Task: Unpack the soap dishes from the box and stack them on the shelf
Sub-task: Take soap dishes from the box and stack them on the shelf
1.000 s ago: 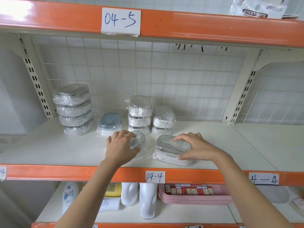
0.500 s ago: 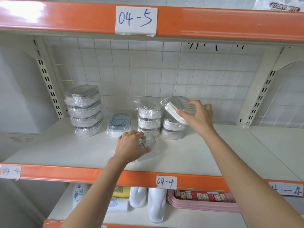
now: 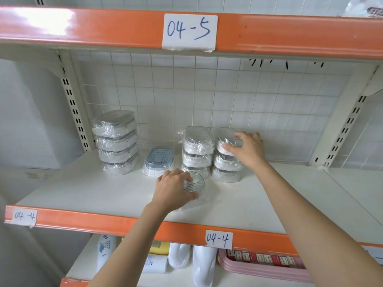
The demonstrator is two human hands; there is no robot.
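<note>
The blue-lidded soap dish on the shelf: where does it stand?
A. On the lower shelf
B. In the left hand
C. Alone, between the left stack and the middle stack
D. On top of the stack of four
C: the blue-lidded soap dish sits by itself on the shelf, between the left stack and the middle stack.

both bare forearms reach up and forward over the shelf's front edge. the left hand (image 3: pixel 174 188) lies palm down near that edge, fingers curled in a grip. the right hand (image 3: pixel 247 149) stretches farther back toward the rear, fingers and thumb curled, gripping.
</note>
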